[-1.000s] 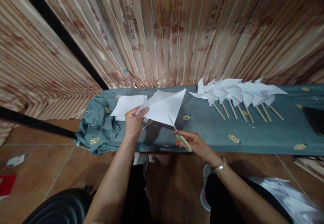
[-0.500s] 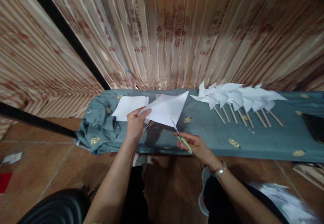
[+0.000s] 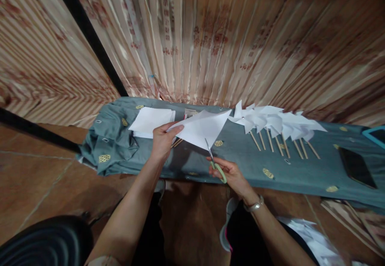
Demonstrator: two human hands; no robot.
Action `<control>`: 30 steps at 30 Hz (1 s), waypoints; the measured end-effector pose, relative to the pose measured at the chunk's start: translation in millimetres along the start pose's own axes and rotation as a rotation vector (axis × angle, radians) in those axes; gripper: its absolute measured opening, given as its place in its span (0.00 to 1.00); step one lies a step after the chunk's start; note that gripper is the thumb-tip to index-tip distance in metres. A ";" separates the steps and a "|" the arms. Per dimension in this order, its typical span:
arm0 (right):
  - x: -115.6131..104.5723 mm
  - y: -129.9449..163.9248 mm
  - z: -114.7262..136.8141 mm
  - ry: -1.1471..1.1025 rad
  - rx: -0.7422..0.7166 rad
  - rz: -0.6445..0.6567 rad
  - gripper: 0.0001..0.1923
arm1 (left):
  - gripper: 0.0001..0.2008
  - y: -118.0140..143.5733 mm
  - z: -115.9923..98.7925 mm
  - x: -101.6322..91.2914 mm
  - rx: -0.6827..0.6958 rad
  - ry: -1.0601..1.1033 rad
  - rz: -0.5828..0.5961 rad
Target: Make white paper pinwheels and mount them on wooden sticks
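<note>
My left hand [image 3: 162, 140] pinches the left corner of a white paper sheet [image 3: 201, 127] and holds it up over a low bench covered with grey-blue cloth [image 3: 240, 162]. My right hand [image 3: 227, 172] grips green-handled scissors [image 3: 214, 160]. Their blades point up into the sheet's lower edge. A stack of white paper squares [image 3: 152, 121] lies on the cloth just behind my left hand. Thin wooden sticks [image 3: 177, 142] show under the sheet.
A row of several white paper pinwheels on wooden sticks [image 3: 276, 123] lies on the cloth to the right. A dark phone [image 3: 356, 166] rests further right. Striped patterned curtains [image 3: 210, 37] hang behind the bench. White paper scraps [image 3: 309, 242] lie by my right leg.
The view has shifted right and tilted, bringing the phone into sight. The scissors have edged a little further into the sheet. My left hand keeps its hold on the paper.
</note>
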State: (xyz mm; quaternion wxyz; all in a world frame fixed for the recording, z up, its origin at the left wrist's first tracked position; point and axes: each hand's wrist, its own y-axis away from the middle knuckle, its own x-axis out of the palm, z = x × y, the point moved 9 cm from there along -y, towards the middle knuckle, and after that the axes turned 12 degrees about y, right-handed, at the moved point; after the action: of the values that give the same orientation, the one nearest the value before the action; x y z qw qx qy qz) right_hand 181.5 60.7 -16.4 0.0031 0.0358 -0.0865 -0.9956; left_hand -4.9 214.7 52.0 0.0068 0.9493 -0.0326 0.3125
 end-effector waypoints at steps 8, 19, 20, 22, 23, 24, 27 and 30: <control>-0.4 1.4 1.7 0.013 -0.017 -0.016 0.25 | 0.17 1.6 -1.5 3.2 0.012 0.008 0.024; -1.4 2.3 1.8 0.018 0.003 -0.023 0.24 | 0.17 0.8 1.3 1.5 -0.003 0.013 -0.002; -1.5 2.3 1.8 0.018 0.002 -0.024 0.24 | 0.18 0.7 1.0 1.3 0.000 0.012 -0.005; -1.9 2.2 1.6 0.016 0.002 -0.031 0.24 | 0.18 0.4 1.1 1.0 -0.002 0.010 -0.010; -1.9 2.1 1.5 0.014 0.003 -0.033 0.25 | 0.19 0.4 1.3 0.9 -0.004 0.010 -0.011; -1.8 2.0 1.4 0.012 0.003 -0.035 0.25 | 0.19 0.4 1.6 1.1 -0.006 0.009 -0.011; -1.6 1.9 2.0 0.008 0.001 -0.038 0.25 | 0.20 0.7 2.3 1.4 -0.012 0.012 -0.010; -2.3 2.6 3.4 0.005 0.000 -0.046 0.25 | 0.19 0.9 3.0 1.6 -0.014 0.014 -0.006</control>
State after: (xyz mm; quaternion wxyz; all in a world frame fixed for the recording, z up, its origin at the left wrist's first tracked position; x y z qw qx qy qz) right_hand 183.5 58.8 -12.4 -0.0195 0.0404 -0.0855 -0.9953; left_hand -1.9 213.6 50.5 0.0148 0.9471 -0.0319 0.3190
